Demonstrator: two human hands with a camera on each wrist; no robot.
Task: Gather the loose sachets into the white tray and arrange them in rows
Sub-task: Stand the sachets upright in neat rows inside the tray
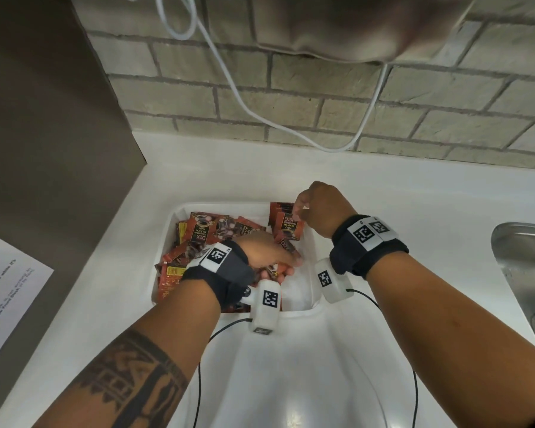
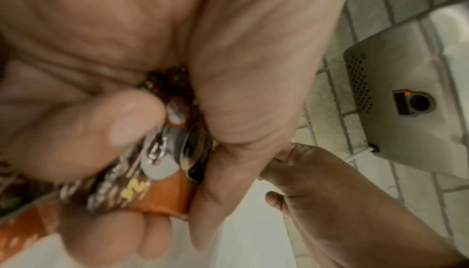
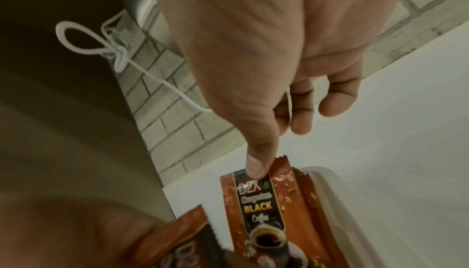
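A white tray (image 1: pixel 226 207) sits on the white counter with several red-brown coffee sachets (image 1: pixel 198 234) piled loosely in its left half. My left hand (image 1: pixel 278 265) reaches into the middle of the tray. In the left wrist view its curled fingers (image 2: pixel 88 132) grip a bundle of sachets (image 2: pixel 162 190). My right hand (image 1: pixel 303 208) is at the tray's far right corner, pinching the top edge of upright sachets (image 1: pixel 286 225). In the right wrist view the thumb (image 3: pixel 257 169) presses on the front sachet (image 3: pixel 261 212), with others stacked behind it against the tray wall (image 3: pixel 330 182).
A steel sink (image 1: pixel 522 267) lies to the right of the tray. A white cable (image 1: pixel 244 103) hangs down the brick wall behind, below a grey wall-mounted device (image 2: pixel 396 100). A printed sheet (image 1: pixel 7 304) lies on the brown surface at left.
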